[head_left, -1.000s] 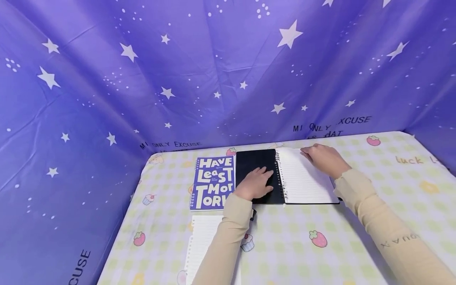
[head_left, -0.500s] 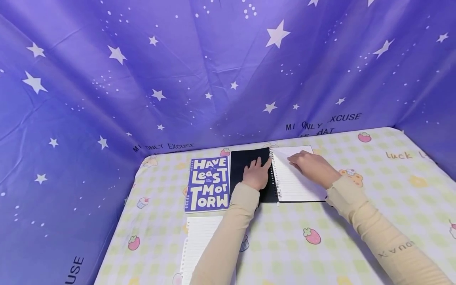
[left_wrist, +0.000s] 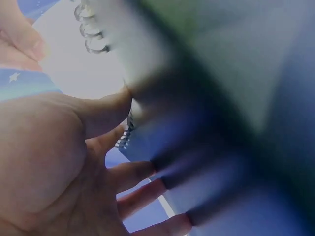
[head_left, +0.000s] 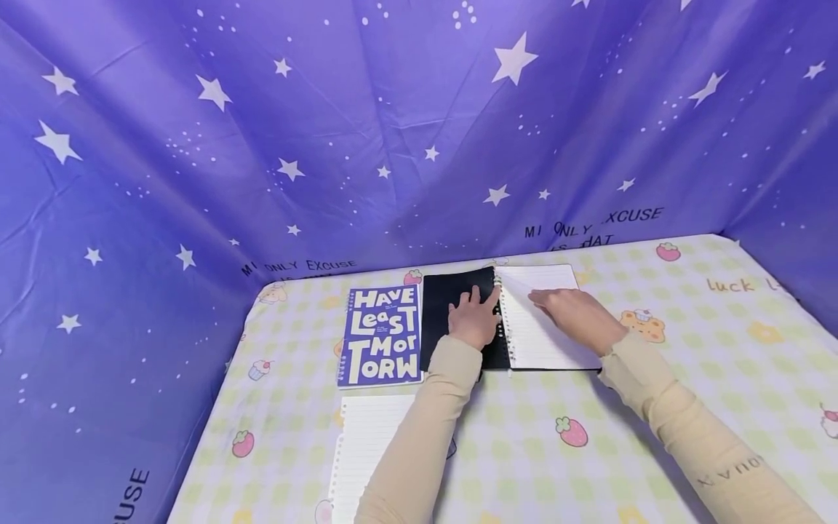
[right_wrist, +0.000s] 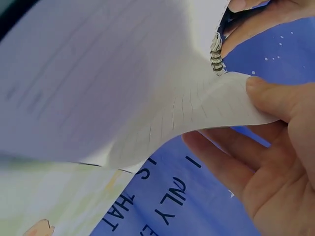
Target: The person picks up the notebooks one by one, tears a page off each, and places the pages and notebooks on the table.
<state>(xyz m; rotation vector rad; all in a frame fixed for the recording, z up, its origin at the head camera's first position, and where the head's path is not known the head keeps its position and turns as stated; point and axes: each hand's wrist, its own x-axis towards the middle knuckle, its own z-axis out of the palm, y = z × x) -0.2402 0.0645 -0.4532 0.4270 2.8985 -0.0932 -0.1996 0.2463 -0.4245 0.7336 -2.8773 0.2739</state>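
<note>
Since the first of the earlier frames, the right hand [head_left: 576, 318] has come nearer and left from the page's far edge, and the left hand's thumb has reached the rings [head_left: 497, 282]. An open notebook [head_left: 540, 351] lies toward the far side of the desk [head_left: 511, 451]. The right hand pinches a ruled page [right_wrist: 211, 105] between thumb and fingers, and the page curls up, apparently so that it bends clear of the sheets beneath. The left hand's fingers are spread apart on the black cover [head_left: 452, 291], gripping nothing, probably to keep the notebook from sliding. To the left, a purple notebook [head_left: 382, 335] lies closed just beside it; loose paper [head_left: 366, 437] lies nearer, seemingly set aside from the working area.
</note>
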